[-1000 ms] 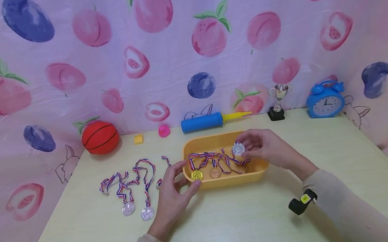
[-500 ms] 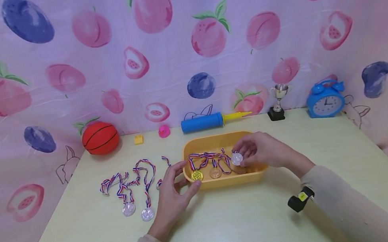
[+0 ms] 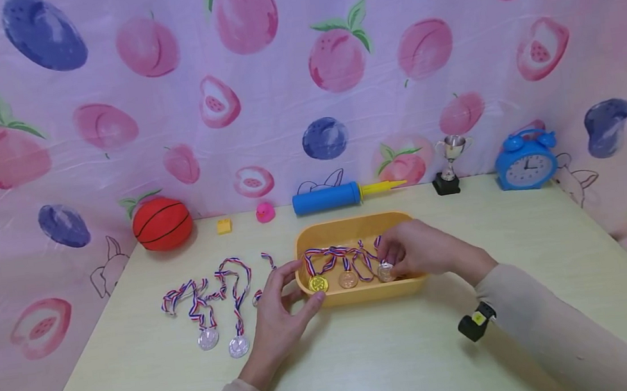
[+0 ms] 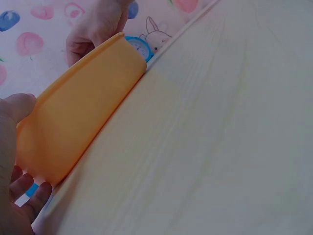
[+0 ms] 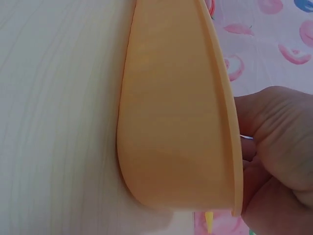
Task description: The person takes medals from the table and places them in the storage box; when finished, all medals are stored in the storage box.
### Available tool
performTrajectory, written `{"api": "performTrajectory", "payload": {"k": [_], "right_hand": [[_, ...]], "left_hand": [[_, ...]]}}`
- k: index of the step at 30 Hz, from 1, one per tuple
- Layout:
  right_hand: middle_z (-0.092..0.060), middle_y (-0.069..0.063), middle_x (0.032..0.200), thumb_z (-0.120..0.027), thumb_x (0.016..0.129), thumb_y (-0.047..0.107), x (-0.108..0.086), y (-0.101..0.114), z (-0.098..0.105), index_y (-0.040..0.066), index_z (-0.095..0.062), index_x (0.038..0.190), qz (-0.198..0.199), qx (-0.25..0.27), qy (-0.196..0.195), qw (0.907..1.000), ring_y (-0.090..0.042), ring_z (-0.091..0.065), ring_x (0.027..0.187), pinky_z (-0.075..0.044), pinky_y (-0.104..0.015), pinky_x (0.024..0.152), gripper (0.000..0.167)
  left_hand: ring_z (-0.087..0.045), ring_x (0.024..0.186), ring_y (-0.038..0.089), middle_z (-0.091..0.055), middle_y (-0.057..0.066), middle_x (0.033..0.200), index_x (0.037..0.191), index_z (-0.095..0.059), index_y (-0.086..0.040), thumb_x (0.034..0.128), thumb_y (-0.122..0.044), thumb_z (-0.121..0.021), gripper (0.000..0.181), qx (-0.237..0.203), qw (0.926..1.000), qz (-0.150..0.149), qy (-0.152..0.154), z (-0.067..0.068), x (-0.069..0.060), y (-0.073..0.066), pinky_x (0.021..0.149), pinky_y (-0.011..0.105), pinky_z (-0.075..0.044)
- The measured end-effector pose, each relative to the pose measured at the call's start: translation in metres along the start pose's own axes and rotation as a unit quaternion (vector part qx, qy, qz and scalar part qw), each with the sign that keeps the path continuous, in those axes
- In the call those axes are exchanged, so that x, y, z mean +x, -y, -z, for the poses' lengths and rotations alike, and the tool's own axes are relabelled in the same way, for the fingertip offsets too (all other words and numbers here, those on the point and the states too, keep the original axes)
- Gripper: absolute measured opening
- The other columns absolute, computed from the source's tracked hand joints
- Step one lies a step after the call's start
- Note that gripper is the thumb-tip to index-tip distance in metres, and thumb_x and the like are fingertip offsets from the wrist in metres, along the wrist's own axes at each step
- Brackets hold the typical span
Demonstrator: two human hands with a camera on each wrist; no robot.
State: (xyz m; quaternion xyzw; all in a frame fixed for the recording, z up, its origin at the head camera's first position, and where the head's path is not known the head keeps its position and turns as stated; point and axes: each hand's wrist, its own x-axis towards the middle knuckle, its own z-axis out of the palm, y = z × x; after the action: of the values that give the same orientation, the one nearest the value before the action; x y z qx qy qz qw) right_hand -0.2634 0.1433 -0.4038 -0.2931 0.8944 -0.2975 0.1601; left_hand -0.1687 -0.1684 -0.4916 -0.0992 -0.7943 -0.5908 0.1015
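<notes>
Right hand (image 3: 424, 250) on a silver medal (image 3: 385, 272) inside an orange tub (image 3: 371, 293), left hand (image 3: 282, 315) at the tub's other end.
From the head, the right hand's fingers pinch the medal's edge near the tub's right end; beside it lie a copper-coloured medal (image 3: 348, 279) and a gold medal (image 3: 318, 284), with striped ribbons (image 3: 336, 250) behind; the left hand holds the tub's left end, thumb on the near rim. Left of it, two more silver medals (image 3: 238, 346) lie on the worktop (image 3: 367, 357). From the left wrist, that thumb touches the rim, fingers curving lower by the end wall. From the right wrist, the tub's wall hides the medals, the right hand bent beyond its rim.
</notes>
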Motion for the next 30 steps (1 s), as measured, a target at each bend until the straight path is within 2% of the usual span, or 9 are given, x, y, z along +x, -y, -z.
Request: {"api": "performTrajectory", "payload": {"k": [7,13,21,26,30], "right_hand": [[-0.079,-0.001,0.101,-0.089,0.094,0.005,-0.002,0.006,0.003,0.008,-0.079,0.126,-0.018,-0.036,0.014,0.9991,-0.016,-0.072,0.092,-0.067,-0.032,0.089,0.033],[-0.078,0.001,0.100,-0.089,0.095,0.008,-0.010,0.013,0.011,0.009,-0.078,0.130,-0.027,-0.039,-0.007,0.9988,-0.016,-0.073,0.092,-0.067,-0.034,0.088,0.037],[-0.079,-0.004,0.115,-0.089,0.097,0.019,-0.028,0.007,0.020,0.016,-0.077,0.133,-0.011,0.002,-0.095,0.9955,-0.020,-0.073,0.103,-0.066,-0.038,0.091,0.039],[-0.077,-0.004,0.128,-0.092,0.095,0.027,-0.043,-0.002,0.021,0.019,-0.074,0.138,0.003,0.047,-0.152,0.9872,-0.025,-0.073,0.113,-0.063,-0.042,0.097,0.047],[-0.072,-0.004,0.141,-0.092,0.095,0.029,-0.053,-0.012,0.018,0.018,-0.067,0.148,0.008,0.085,-0.191,0.9779,-0.029,-0.071,0.123,-0.063,-0.045,0.101,0.059]], "left_hand": [[-0.060,0.145,0.033,-0.057,0.011,0.159,0.159,-0.054,-0.010,0.0972,-0.021,-0.090,0.072,-0.001,1.0000,-0.001,0.001,0.000,0.000,0.000,0.107,0.033,-0.062],[-0.061,0.144,0.033,-0.057,0.011,0.159,0.158,-0.054,-0.010,0.0970,-0.025,-0.091,0.073,0.000,1.0000,-0.002,0.000,0.000,0.000,0.000,0.107,0.033,-0.062],[-0.061,0.144,0.032,-0.057,0.011,0.158,0.158,-0.054,-0.010,0.0970,-0.024,-0.091,0.073,-0.001,1.0000,-0.003,0.000,0.000,0.000,0.001,0.107,0.033,-0.062],[-0.061,0.144,0.033,-0.057,0.011,0.158,0.158,-0.054,-0.010,0.0969,-0.025,-0.091,0.073,-0.001,1.0000,-0.004,0.001,0.000,0.000,0.000,0.107,0.033,-0.062],[-0.061,0.144,0.033,-0.057,0.011,0.158,0.158,-0.054,-0.010,0.0971,-0.024,-0.091,0.073,-0.001,1.0000,-0.003,0.002,0.000,0.000,0.000,0.107,0.033,-0.062]]}}
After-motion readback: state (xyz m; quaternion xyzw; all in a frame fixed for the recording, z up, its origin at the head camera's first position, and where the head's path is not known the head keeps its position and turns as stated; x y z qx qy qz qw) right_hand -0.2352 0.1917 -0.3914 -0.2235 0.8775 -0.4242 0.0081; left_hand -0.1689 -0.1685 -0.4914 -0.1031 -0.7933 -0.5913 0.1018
